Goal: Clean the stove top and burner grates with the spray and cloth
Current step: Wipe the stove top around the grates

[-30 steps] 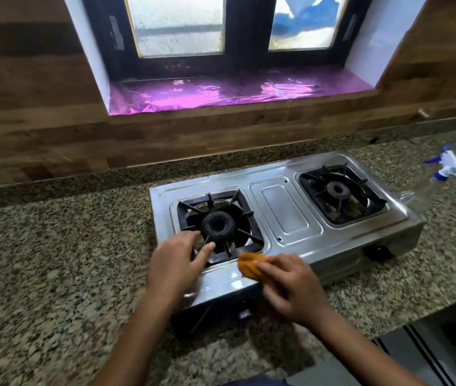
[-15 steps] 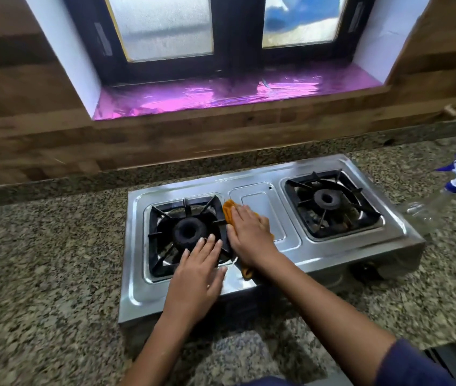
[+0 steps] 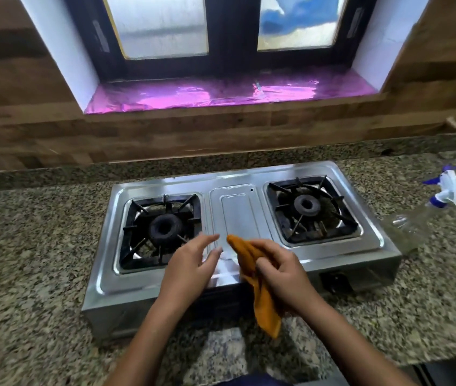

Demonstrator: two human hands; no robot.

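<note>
The orange cloth (image 3: 261, 299) is bunched in the right hand (image 3: 285, 271), whose fingers are curled round its middle. One end pokes up past the knuckles toward the flat centre panel of the stove top (image 3: 235, 213), and the other hangs below the wrist, past the stove's front edge and above the surface (image 3: 26, 260). The left hand (image 3: 190, 266) is just beside it and holds nothing. Its fingers are loosely spread and its fingertips point at the cloth's upper end, a small gap apart. It sits over the front right corner of the left burner grate (image 3: 162, 229), but I cannot tell whether it touches the metal. That black grate sits in its recess around a dark ring burner, and the right burner grate (image 3: 311, 208) sits the same way on the far side of the centre panel. A bright wet-looking sheen shows on the steel between the two hands. A dark knob (image 3: 335, 282) shows on the stove's front face, below the right grate. The stove rests on a speckled granite surface. To its right, apart from both hands, is the spray bottle (image 3: 427, 215), clear-bodied with a white and blue trigger head; it is tilted, and the blur hides whether it lies flat. Behind the surface runs a wood-panelled wall (image 3: 26, 79), with a dark-framed window (image 3: 232, 37) above a sill lined in shiny pink foil (image 3: 221, 93).
</note>
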